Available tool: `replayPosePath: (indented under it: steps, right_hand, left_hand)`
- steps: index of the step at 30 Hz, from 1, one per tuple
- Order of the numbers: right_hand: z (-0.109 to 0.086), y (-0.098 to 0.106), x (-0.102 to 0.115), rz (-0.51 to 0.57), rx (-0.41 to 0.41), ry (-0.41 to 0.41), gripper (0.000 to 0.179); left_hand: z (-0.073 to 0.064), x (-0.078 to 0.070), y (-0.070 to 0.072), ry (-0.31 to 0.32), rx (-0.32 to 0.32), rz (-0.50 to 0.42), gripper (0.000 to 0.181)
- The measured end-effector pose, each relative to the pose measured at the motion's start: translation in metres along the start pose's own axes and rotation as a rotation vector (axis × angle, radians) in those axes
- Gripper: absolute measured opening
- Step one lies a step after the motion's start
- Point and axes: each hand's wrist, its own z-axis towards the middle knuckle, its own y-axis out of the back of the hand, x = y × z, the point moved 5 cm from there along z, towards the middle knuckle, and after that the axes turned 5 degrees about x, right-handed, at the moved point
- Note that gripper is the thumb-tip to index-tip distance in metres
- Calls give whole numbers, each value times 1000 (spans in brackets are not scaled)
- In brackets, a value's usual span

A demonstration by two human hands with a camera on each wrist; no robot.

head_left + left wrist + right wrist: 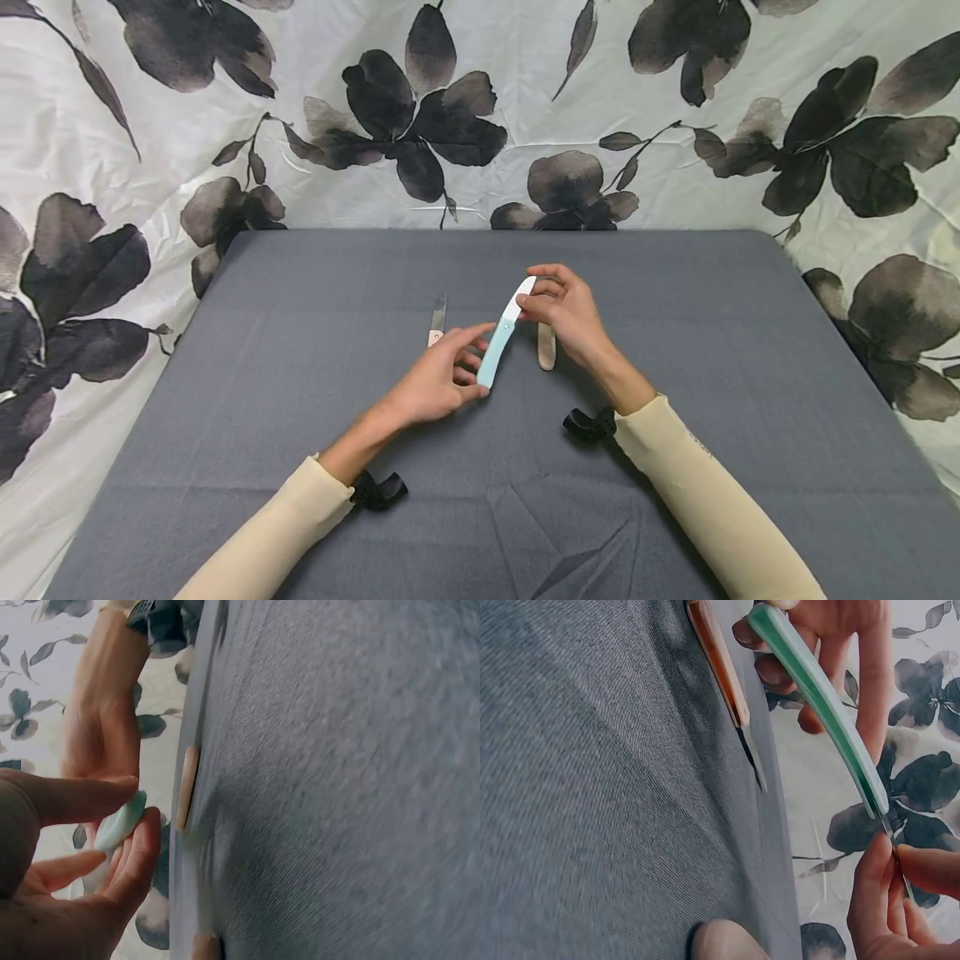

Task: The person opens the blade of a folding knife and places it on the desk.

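A folding knife with a mint-blue handle (pixel 495 354) and a white blade (pixel 519 302) is unfolded and held aslant above the table. My left hand (pixel 438 375) holds the handle's lower end between thumb and fingers. With thumb and fingers my right hand (pixel 566 312) pinches the blade. In the right wrist view, the handle (pixel 825 705) shows a long slot along its edge. Left of the held knife lies another knife (pixel 437 321), its metal blade out; part of its handle is behind my left hand. Under my right hand sits a beige handle (pixel 547 348), its upper part hidden.
A grey cloth covers the table (pixel 300 350), with creases near the front. Behind the table hangs a white curtain (pixel 525 100) with dark flowers. A black wrist mount (pixel 378 492) sticks out from the left sleeve, and a similar mount (pixel 588 425) from the right.
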Motion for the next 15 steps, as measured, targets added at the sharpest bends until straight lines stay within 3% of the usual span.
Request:
replayPosePath:
  steps: [6, 15]
  right_hand:
    - [6, -4, -7, -1, -26, -24, 54]
    - [14, -9, -15, -71, -12, -72, 51]
  left_hand:
    - [0, -2, -5, 35, -33, 21, 90]
    - [1, 1, -8, 73, -75, 78, 87]
